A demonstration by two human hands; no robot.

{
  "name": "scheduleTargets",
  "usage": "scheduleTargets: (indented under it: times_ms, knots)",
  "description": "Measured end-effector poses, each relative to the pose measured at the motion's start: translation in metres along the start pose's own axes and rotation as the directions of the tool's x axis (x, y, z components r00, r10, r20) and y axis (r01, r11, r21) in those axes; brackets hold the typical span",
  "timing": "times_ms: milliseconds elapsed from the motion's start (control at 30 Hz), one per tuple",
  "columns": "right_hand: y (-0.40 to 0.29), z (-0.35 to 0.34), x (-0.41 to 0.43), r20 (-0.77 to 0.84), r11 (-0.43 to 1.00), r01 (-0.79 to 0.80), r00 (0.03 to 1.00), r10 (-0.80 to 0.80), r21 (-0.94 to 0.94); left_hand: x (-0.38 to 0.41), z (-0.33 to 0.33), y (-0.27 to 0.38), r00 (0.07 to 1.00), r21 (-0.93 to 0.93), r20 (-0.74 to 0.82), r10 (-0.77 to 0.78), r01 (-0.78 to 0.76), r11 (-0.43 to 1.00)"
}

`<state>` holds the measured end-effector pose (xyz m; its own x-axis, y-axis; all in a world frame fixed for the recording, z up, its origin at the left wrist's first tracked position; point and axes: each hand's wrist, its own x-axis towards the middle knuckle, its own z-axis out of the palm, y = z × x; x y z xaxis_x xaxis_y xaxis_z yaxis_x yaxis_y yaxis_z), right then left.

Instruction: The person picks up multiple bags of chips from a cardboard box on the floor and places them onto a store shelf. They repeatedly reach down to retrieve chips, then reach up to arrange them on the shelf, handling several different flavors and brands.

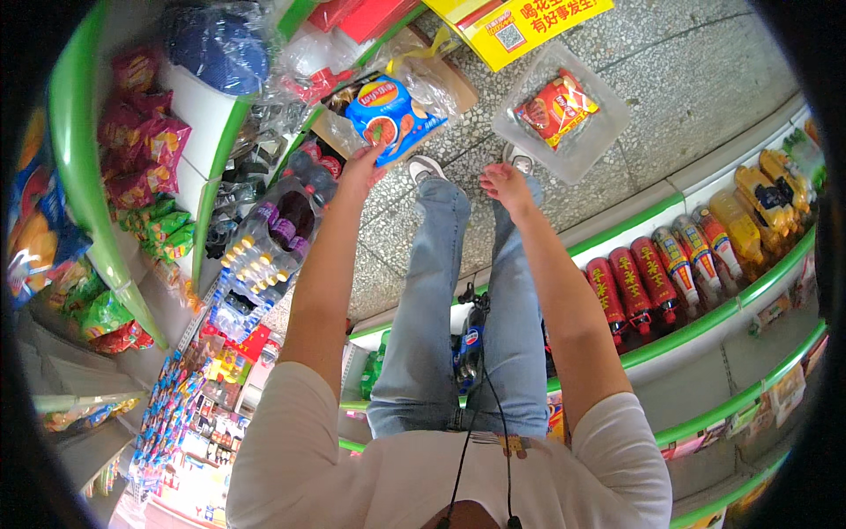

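Note:
A blue bag of Lay's potato chips (396,116) is pinched at its lower left edge by my left hand (362,170). The bag shows in front of an open cardboard box (461,86) with clear plastic wrap. My right hand (509,188), fingers loosely curled and holding nothing, is just below a translucent plastic bin (574,166). Inside that bin lies a red bag of Lay's chips (558,109).
Shelves with green edges (700,330) curve along my right, bearing red bottles (628,281) and yellow drinks (733,225). Chip bags (149,142) fill shelves on the left, above packs of bottled drinks (254,264). A yellow printed sign (509,33) hangs ahead over the speckled floor (694,99).

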<state>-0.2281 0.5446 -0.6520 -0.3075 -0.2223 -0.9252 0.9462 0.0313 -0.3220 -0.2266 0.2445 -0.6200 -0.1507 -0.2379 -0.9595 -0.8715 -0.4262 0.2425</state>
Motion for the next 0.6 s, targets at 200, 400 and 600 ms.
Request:
scheduleTargets:
  times_ms: [200, 400, 600]
  knots:
    - [-0.044, 0.030, -0.080, 0.121, 0.932, -0.236, 0.970, 0.210, 0.273, -0.132, 0.008, -0.035, 0.971, -0.274, 0.225, -0.084, 0.146, 0.951]
    - [-0.097, 0.052, -0.176, 0.350, 0.911, -0.207, 0.934, 0.075, 0.357, -0.246, 0.028, -0.056, 0.979, -0.265, 0.199, 0.037, 0.018, 0.964]
    - [-0.170, 0.061, -0.274, 0.329, 0.964, 0.074, 0.931, -0.159, 0.256, -0.347, 0.031, -0.024, 0.904, -0.111, 0.307, 0.297, -0.275, 0.955]
